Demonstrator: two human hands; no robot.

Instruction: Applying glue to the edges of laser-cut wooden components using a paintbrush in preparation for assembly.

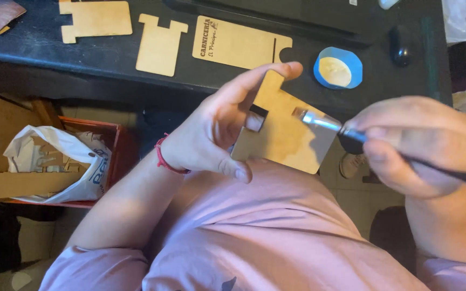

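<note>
— Holding anything, that left hand (211, 132)?

— It is gripping a notched wooden panel (287, 129) above the lap, off the desk's near edge, with the thumb lying along the top edge and a fingertip showing through the side notch.

— And the right hand (422, 145)?

— It is closing around a dark-handled brush (346, 132), and the bristles are touching the panel's face near its upper right corner.

— What is lying on the desk (39, 40)?

— Three more wooden cutouts are sitting along the near edge: a stepped piece (95, 19) toward the left, a T-notched piece (159, 46) beside it, and a lettered plate (238, 43) in the middle. A blue tape roll (338, 67) is resting just right of the plate.

— Anything below?

— A red crate (111, 148) is sitting on the floor at left, holding a white bag (76, 161) with scraps.
</note>
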